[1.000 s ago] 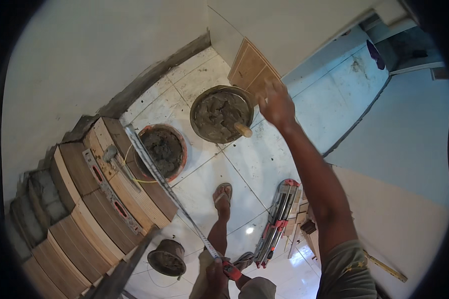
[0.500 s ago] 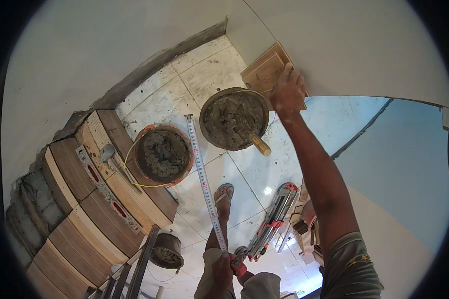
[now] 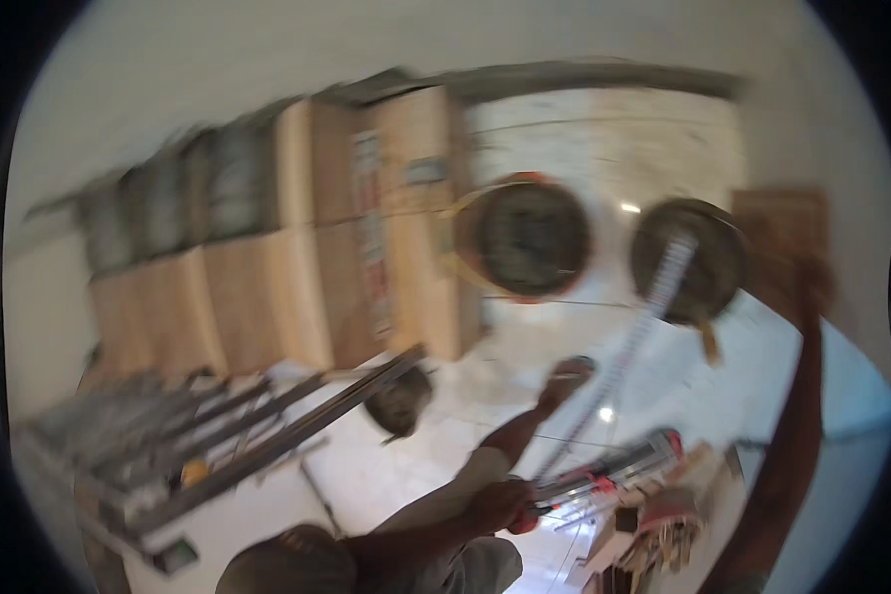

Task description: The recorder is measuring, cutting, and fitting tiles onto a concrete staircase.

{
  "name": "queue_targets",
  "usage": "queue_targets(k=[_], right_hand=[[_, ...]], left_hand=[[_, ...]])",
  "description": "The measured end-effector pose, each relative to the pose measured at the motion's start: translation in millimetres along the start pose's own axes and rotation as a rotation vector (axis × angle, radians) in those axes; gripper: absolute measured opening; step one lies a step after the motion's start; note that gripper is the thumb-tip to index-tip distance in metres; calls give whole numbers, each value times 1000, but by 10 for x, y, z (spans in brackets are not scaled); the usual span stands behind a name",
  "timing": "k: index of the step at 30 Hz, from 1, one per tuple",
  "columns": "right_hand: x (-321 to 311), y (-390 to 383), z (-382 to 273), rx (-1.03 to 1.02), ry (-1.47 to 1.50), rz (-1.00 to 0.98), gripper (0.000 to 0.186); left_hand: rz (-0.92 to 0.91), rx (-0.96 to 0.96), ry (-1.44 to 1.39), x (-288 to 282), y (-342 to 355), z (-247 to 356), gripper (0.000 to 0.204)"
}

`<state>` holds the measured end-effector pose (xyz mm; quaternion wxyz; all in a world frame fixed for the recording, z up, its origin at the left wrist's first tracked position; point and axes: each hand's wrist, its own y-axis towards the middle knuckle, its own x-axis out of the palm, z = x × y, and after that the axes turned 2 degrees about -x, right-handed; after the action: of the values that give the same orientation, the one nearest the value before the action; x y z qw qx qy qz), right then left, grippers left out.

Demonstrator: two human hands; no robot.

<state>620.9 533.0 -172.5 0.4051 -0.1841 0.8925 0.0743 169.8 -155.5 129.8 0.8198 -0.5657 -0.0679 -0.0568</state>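
My left hand [image 3: 497,505] is closed around the red tape measure [image 3: 525,519] at the lower middle, with its blurred blade [image 3: 624,366] stretched diagonally toward the right. The blade's tip lies over a grey bucket of mortar [image 3: 668,277], which has a wooden handle [image 3: 710,342] jutting out. My right hand [image 3: 812,285] is on the wood-look tiles [image 3: 777,218] leaning at the wall; motion blur hides how its fingers lie. A second bucket with an orange rim [image 3: 530,238] holds darker mortar. My sandalled foot [image 3: 569,369] stands on white floor tiles.
Wood-clad stairs [image 3: 327,277], carrying a level [image 3: 374,247] and grey tool [image 3: 426,170], run leftward, with a metal railing [image 3: 238,465] below them. Another bucket [image 3: 396,401] sits beside the railing. A tile cutter [image 3: 624,460] and offcuts [image 3: 668,535] lie at lower right.
The view has swung sharply and blurred, shifting the stairs and buckets in the picture. The tape's tip now appears over the grey bucket instead of between the two buckets.
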Motion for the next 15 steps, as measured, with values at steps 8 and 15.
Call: queue_targets(k=[8,15], right_hand=[[1507,-17,-799,-47,-523,-303,37],[869,239,-539,-270,-823,-278,42]], left_hand=[[366,-30,62,-58,-121,-104,52],[190,-96,7,-158,-145,216,51]])
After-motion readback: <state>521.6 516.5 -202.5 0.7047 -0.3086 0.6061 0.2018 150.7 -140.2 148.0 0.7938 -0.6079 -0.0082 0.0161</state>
